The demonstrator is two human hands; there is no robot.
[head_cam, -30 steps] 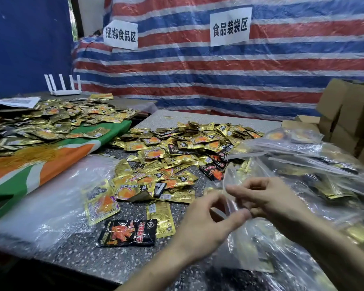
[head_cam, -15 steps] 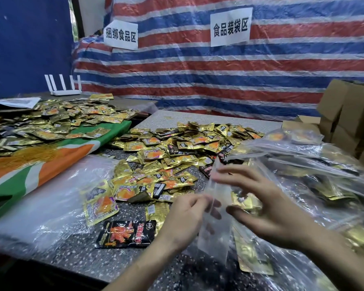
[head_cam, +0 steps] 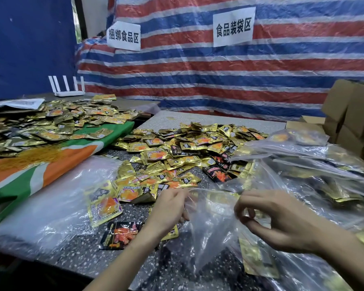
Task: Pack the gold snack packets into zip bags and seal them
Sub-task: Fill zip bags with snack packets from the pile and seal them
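Gold packets (head_cam: 187,148) lie heaped across the middle of the table (head_cam: 76,253), with more strewn toward its front edge. Close to that edge a clear zip bag (head_cam: 210,232) is stretched between both hands. The left hand (head_cam: 168,211) pinches one end of its mouth, and the right hand (head_cam: 282,223) pinches the other end between thumb and forefinger. I'd say the mouth is being closed; next, the fingers would need to run firmly along the strip while one end is held steady. I can't tell whether the strip is shut, nor whether the gold showing through the film is inside the bag or under it. Filled bags (head_cam: 324,164) pile up at the right edge, lost in glare.
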